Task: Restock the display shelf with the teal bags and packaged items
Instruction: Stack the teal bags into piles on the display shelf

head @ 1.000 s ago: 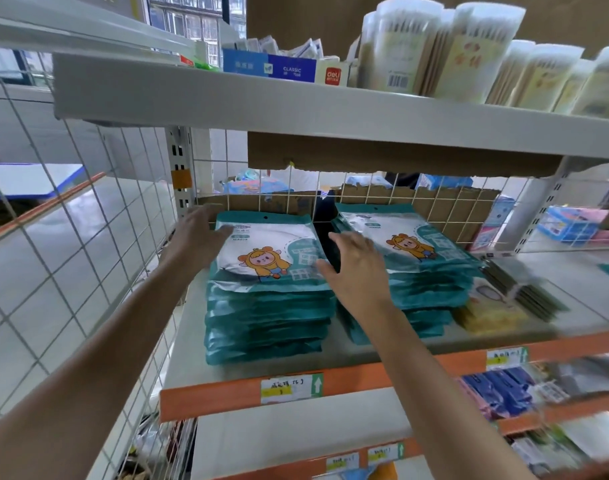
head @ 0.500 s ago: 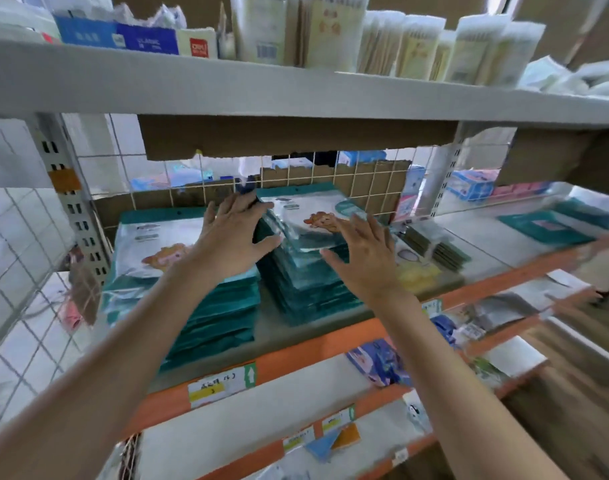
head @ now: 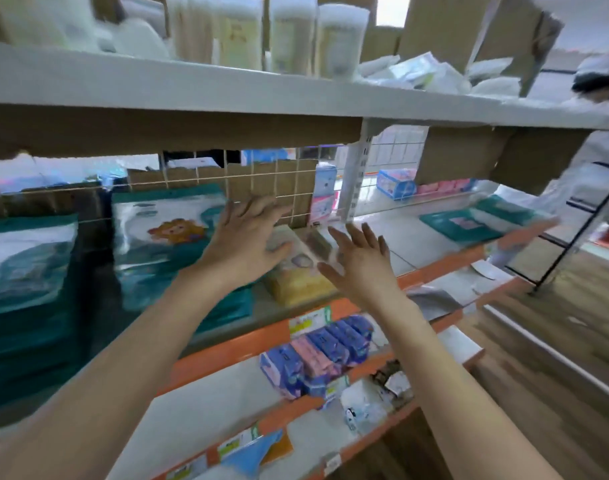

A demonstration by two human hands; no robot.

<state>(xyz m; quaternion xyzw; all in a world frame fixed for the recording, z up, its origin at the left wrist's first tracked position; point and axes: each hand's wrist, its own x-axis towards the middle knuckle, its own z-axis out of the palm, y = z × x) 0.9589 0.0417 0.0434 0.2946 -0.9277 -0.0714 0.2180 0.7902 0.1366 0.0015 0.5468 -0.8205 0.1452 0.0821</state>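
Two stacks of teal bags with a cartoon print lie on the middle shelf (head: pixel 417 242): one stack (head: pixel 26 271) at the far left, the other (head: pixel 164 244) beside it. Right of them lies a yellow packaged item (head: pixel 299 285) with a clear top. My left hand (head: pixel 247 244) hovers with spread fingers over the right edge of the second teal stack and the yellow pack. My right hand (head: pixel 358 261) is held open just right of the yellow pack, over a small dark pack (head: pixel 318 241). Neither hand holds anything. The frame is blurred.
A flat teal pack (head: pixel 476 220) lies further right on the same shelf. Above is a shelf with white tubs (head: pixel 289 32). Below, blue and pink packs (head: pixel 317 355) sit on an orange-edged shelf. A wire grid backs the shelf. Wooden floor at right.
The view swung right, so the teal stacks slid to the left. Both hands moved off the teal stacks to the yellow and dark packs on their right.
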